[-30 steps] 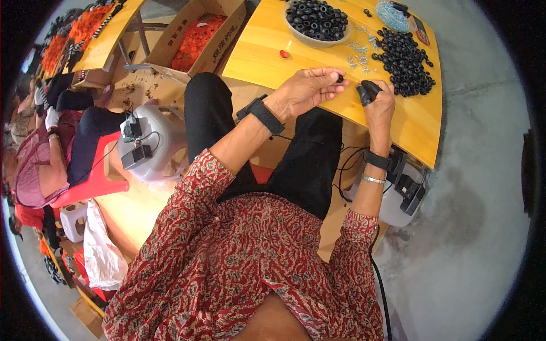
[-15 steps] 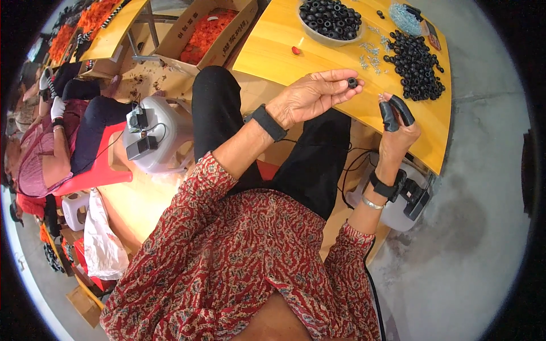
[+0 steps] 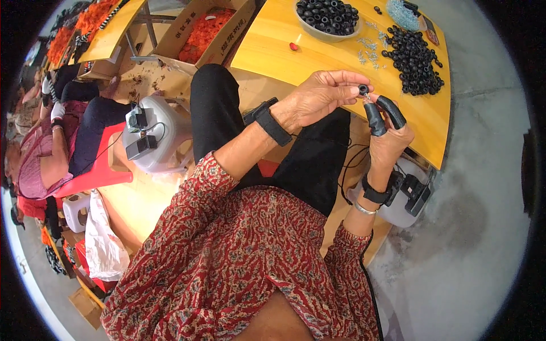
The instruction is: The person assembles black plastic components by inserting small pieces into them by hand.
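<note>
Two hands (image 3: pixel 325 98) meet over the near edge of the yellow table (image 3: pixel 273 51).

Head view: the left hand pinches one black ring (image 3: pixel 363 90); the right hand (image 3: pixel 391 139), black-sheathed, pinches what looks like a small metal bit (image 3: pixel 367 99) against it, joined or not, I cannot tell. Much seems left: a loose black pile (image 3: pixel 418 65) lies right of the far bowl (image 3: pixel 333 39).

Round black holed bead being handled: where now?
Head view, upper right of centre: the black bead is held by the left hand, beside the right hand.
</note>
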### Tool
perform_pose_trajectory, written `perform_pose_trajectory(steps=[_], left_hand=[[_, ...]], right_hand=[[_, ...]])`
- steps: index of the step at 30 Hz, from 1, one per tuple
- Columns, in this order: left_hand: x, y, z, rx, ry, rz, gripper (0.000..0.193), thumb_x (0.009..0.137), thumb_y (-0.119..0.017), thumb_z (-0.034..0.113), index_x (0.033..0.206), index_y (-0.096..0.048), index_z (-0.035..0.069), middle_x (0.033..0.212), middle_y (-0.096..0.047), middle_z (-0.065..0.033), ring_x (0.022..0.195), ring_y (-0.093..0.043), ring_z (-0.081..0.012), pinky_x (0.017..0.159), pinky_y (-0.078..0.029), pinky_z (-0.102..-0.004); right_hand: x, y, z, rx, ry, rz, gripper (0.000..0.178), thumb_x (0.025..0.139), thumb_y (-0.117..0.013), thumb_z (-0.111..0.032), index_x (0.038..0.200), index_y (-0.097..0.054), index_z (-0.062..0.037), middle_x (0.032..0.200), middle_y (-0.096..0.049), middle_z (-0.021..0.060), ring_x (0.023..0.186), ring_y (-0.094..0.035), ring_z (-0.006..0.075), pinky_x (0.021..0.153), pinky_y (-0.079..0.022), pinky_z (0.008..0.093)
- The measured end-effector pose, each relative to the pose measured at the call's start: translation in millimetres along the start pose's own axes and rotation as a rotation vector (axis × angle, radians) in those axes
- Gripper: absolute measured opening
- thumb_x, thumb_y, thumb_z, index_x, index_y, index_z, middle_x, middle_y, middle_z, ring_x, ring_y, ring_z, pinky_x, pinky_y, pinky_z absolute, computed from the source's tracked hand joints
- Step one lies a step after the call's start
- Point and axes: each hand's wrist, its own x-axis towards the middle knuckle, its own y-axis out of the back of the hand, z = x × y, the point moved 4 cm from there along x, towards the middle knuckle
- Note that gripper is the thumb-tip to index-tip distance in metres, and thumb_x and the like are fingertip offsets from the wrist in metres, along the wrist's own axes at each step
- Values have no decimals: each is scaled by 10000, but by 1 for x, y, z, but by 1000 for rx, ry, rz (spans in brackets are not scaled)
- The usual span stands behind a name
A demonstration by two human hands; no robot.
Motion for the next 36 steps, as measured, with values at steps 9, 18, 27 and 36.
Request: perform_pose_trajectory(steps=[9,18,27,36], left_hand=[[-2,-2,-6,141,-24,63,251,883,-572,23,1131,-596,-7,1085,-642,-110,963,-620,-152,847,-503,-245],[0,-7,-11,268,-72,45,241,888,-563,22,1124,-598,-11,1072,-645,-109,977,-621,-162,870,-504,-264],[-4,-1,-17,102,111,13,252,891,-573,58,1134,-600,-5,1055,-640,-79,943,-612,-128,856,-513,-250],[-7,-4,-21,53,323,9,263,889,-591,70,1143,-593,1,1017,-642,-72,902,-623,-125,812,-532,-242]], right_hand=[[-3,7,-20,-167,190,-27,168,733,-733,12,883,-658,-7,797,-641,49,728,-605,126,684,-464,249],[-8,10,-12,-183,171,37,191,736,-724,20,914,-659,-8,849,-672,58,771,-630,138,701,-483,259],[-3,15,2,-37,129,-99,287,735,-738,10,1003,-639,-19,842,-622,11,755,-566,94,668,-466,223],[0,21,13,110,-54,-251,357,696,-770,-6,1031,-646,-21,801,-521,-41,704,-477,51,629,-417,185]])
